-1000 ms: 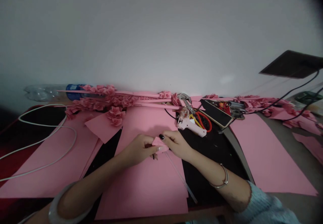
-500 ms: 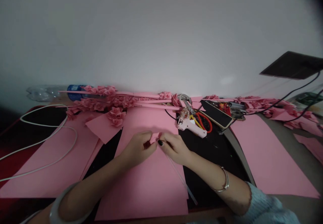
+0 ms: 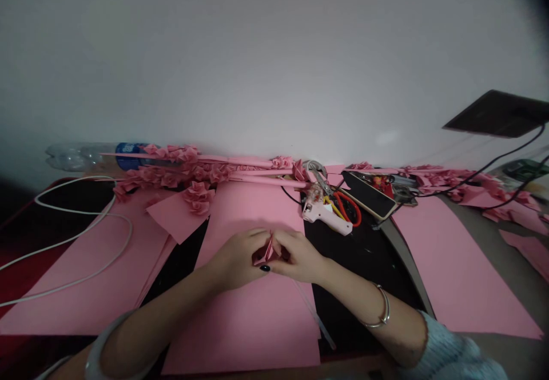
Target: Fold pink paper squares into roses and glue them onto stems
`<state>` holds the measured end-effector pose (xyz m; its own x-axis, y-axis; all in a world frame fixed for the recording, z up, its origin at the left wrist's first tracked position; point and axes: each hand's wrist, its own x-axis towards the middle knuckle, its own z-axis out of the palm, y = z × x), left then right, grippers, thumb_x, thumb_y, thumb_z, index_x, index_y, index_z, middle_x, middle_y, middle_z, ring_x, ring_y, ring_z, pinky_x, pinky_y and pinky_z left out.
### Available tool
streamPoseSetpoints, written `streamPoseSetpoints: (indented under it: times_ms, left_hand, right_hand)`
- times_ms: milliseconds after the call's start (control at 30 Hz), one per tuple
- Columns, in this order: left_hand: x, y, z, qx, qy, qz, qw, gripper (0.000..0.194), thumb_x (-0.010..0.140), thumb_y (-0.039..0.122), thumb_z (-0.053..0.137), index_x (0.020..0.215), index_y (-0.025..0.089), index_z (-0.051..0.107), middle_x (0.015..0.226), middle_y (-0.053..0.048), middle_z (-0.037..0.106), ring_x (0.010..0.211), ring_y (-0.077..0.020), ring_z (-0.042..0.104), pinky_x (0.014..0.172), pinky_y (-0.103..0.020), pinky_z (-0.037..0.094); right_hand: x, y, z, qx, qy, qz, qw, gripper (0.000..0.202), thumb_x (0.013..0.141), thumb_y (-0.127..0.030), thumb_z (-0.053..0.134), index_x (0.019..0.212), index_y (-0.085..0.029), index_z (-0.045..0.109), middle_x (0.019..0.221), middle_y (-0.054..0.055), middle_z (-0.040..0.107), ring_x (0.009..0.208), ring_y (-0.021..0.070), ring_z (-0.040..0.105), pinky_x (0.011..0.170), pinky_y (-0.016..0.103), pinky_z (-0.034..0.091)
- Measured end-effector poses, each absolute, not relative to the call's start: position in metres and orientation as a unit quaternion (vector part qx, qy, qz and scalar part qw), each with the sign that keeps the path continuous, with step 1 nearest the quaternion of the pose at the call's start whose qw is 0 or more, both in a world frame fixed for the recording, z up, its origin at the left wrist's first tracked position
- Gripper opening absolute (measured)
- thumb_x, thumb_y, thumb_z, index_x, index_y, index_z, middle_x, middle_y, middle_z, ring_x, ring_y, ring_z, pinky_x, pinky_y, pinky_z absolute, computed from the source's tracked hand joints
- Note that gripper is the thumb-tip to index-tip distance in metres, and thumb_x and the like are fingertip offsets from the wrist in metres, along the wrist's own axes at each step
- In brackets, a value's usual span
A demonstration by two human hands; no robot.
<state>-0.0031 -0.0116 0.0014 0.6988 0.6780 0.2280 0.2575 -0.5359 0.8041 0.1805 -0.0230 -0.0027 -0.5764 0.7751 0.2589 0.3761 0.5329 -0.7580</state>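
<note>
Between my two hands is a small folded piece of pink paper [image 3: 269, 250], its layers standing upright and fanned a little. My left hand [image 3: 240, 257] pinches it from the left, fingers curled. From the right, my right hand [image 3: 298, 256] grips it too, with the dark-nailed thumb at its lower edge. Part of the paper is hidden behind my fingers. Under both hands lies a large pink paper sheet [image 3: 240, 323]. A thin clear glue stick [image 3: 317, 317] rests on that sheet near its right edge.
A pink glue gun [image 3: 328, 218], red-handled scissors [image 3: 349, 208] and a phone [image 3: 369, 194] lie behind, to the right. Pink paper flowers [image 3: 199, 197] line the wall beside a plastic bottle [image 3: 81, 156]. A white cable [image 3: 86, 213] loops at left. More pink sheets [image 3: 458, 271] lie right.
The folded paper has turned from lying slanted to standing upright between my fingers. My right thumb has shifted down to its lower edge, and both hands sit slightly lower.
</note>
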Motion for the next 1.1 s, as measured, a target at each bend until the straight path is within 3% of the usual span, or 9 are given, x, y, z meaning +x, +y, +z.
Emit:
streamPoseSetpoints:
  times_ms: [233, 500, 633, 800, 900, 967, 1100]
  left_hand:
    - [-0.001, -0.014, 0.006, 0.844, 0.288, 0.249, 0.379, 0.014, 0.072, 0.007, 0.053, 0.079, 0.019, 0.053, 0.083, -0.001, 0.061, 0.075, -0.0158, 0.055, 0.068, -0.026, 0.042]
    - [-0.006, -0.015, 0.008, 0.837, 0.334, 0.269, 0.339, 0.01, 0.077, 0.012, 0.055, 0.076, 0.02, 0.048, 0.073, 0.002, 0.05, 0.064, -0.0135, 0.046, 0.059, -0.024, 0.036]
    - [-0.006, -0.011, 0.01, 0.809, 0.367, 0.29, 0.356, 0.008, 0.082, 0.018, 0.055, 0.076, 0.019, 0.051, 0.075, 0.002, 0.05, 0.06, -0.0118, 0.043, 0.056, -0.023, 0.035]
    - [-0.006, -0.003, 0.004, 0.723, 0.464, 0.355, 0.368, 0.028, 0.082, 0.029, 0.06, 0.063, 0.02, 0.041, 0.062, 0.006, 0.042, 0.055, -0.0104, 0.041, 0.052, -0.022, 0.035]
    - [-0.007, -0.001, 0.001, 0.667, 0.476, 0.356, 0.45, 0.017, 0.08, 0.033, 0.062, 0.083, 0.018, 0.055, 0.069, 0.003, 0.055, 0.06, -0.012, 0.052, 0.055, -0.023, 0.043]
    - [-0.007, -0.001, 0.0, 0.644, 0.451, 0.346, 0.512, 0.024, 0.08, 0.033, 0.062, 0.099, 0.018, 0.062, 0.081, -0.002, 0.065, 0.07, -0.0152, 0.06, 0.062, -0.026, 0.05]
    - [-0.004, -0.003, 0.0, 0.6, 0.399, 0.336, 0.607, 0.027, 0.081, 0.035, 0.061, 0.099, 0.017, 0.071, 0.092, -0.006, 0.073, 0.087, -0.0203, 0.066, 0.076, -0.032, 0.056]
  right_hand:
    - [0.18, -0.023, -0.004, -0.36, -0.82, 0.31, 0.319, 0.037, 0.079, -0.041, 0.066, 0.067, -0.022, 0.037, 0.059, -0.006, 0.042, 0.051, 0.0099, 0.037, 0.05, 0.022, 0.028]
    - [0.18, -0.024, 0.003, -0.39, -0.809, 0.288, 0.332, 0.023, 0.092, -0.027, 0.041, 0.07, -0.022, 0.037, 0.059, -0.004, 0.04, 0.053, 0.0119, 0.036, 0.051, 0.024, 0.029]
    - [0.18, -0.022, 0.001, -0.427, -0.765, 0.319, 0.361, 0.03, 0.096, -0.031, 0.039, 0.067, -0.021, 0.038, 0.057, -0.004, 0.039, 0.05, 0.0111, 0.036, 0.05, 0.024, 0.03]
    - [0.181, -0.021, -0.003, -0.444, -0.701, 0.4, 0.389, 0.034, 0.098, -0.041, 0.039, 0.071, -0.02, 0.044, 0.053, -0.005, 0.045, 0.045, 0.0099, 0.04, 0.047, 0.022, 0.032]
    - [0.181, -0.021, -0.002, -0.432, -0.699, 0.419, 0.386, 0.037, 0.098, -0.043, 0.039, 0.072, -0.019, 0.048, 0.052, -0.004, 0.048, 0.044, 0.0096, 0.043, 0.047, 0.022, 0.034]
    - [0.181, -0.021, 0.0, -0.419, -0.713, 0.415, 0.379, 0.037, 0.098, -0.042, 0.04, 0.071, -0.018, 0.05, 0.052, -0.004, 0.05, 0.044, 0.0095, 0.045, 0.048, 0.022, 0.036]
    - [0.181, -0.02, 0.0, -0.409, -0.733, 0.405, 0.362, 0.035, 0.098, -0.036, 0.04, 0.069, -0.018, 0.051, 0.053, -0.003, 0.053, 0.046, 0.0095, 0.048, 0.048, 0.021, 0.037]
